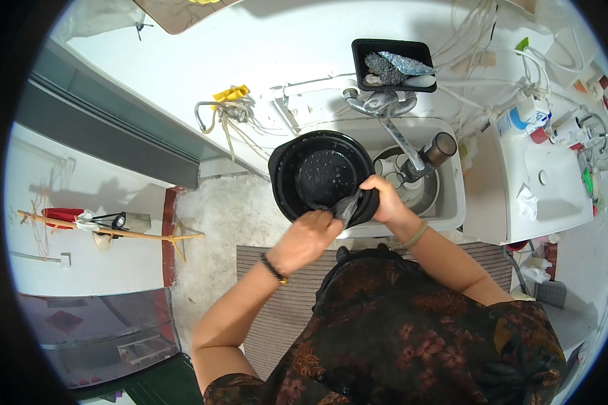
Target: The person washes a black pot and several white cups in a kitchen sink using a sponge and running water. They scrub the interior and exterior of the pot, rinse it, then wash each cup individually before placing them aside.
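A round black pot [327, 174], wet inside with droplets, is tilted over the left edge of the white sink [458, 197]. My right hand [385, 200] grips its rim at the lower right, thumb on top. My left hand [311, 235] is closed at the near rim, on a thin greyish piece of plastic or cloth [348, 206] that lies against the pot's inner wall. Its fingertips are partly hidden. White cups [389, 178] sit in a metal basin [432, 198] in the sink, beneath the faucet [400, 142] and its dark nozzle.
Above the faucet, a black tray [392, 66] holds scourers. A hook [201, 115] with cords and a yellow item is on the wall to the left. A second washbasin [557, 177] with bottles stands right. A striped mat [278, 304] lies on the floor.
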Demonstrator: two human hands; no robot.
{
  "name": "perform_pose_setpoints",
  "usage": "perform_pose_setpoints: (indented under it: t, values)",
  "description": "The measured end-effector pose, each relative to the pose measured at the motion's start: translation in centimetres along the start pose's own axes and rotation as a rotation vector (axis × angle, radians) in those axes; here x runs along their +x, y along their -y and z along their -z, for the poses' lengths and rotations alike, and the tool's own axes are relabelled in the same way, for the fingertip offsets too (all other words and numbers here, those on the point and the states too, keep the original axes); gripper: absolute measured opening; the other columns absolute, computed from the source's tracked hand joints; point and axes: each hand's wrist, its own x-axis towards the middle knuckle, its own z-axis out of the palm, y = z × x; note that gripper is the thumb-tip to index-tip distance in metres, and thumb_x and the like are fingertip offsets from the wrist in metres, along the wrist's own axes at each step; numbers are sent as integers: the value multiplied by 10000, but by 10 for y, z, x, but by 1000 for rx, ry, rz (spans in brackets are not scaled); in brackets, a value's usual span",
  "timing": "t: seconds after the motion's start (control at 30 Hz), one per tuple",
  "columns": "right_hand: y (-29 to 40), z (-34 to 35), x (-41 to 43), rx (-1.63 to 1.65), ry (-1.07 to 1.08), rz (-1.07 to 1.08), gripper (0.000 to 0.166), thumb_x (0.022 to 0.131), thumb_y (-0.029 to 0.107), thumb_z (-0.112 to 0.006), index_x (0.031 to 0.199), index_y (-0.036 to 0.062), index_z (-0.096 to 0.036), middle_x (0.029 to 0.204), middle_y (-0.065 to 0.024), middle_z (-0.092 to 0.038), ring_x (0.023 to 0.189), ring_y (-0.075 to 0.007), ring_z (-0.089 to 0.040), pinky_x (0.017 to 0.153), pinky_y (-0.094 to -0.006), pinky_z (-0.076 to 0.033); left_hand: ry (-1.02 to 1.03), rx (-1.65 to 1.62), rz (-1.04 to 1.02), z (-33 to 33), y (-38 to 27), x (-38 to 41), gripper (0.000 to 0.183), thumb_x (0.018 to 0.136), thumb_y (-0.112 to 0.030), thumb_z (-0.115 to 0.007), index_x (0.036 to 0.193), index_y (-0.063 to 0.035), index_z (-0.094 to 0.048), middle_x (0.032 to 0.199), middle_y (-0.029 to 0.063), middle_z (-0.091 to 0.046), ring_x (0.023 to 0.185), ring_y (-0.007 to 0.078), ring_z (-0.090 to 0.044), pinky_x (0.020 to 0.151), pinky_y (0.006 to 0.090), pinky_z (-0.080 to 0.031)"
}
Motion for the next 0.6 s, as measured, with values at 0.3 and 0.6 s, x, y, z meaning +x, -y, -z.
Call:
perform_pose_setpoints:
  t: [0.3, 0.6]
  values:
    - [-15, -22, -20, -17, -4, 67, 176, 783, 176, -530, 877, 46, -601, 806, -32, -604, 763, -161, -571, 722, -309, -460, -41, -4, 44, -13, -2, 9, 137, 648, -11, -530, 762, -45, -460, 735, 115, -515, 643, 257, -563, 590, 350, -477]
    - [-41, -19, -8, -17, -194, 148, 171, 712, 149, -542, 870, 84, -554, 772, -39, -560, 715, -161, -535, 655, -313, -440, -35, -201, 201, -34, -9, -1, 254, 715, -69, -569, 934, 13, -471, 924, 208, -545, 840, 347, -562, 761, 396, -468]
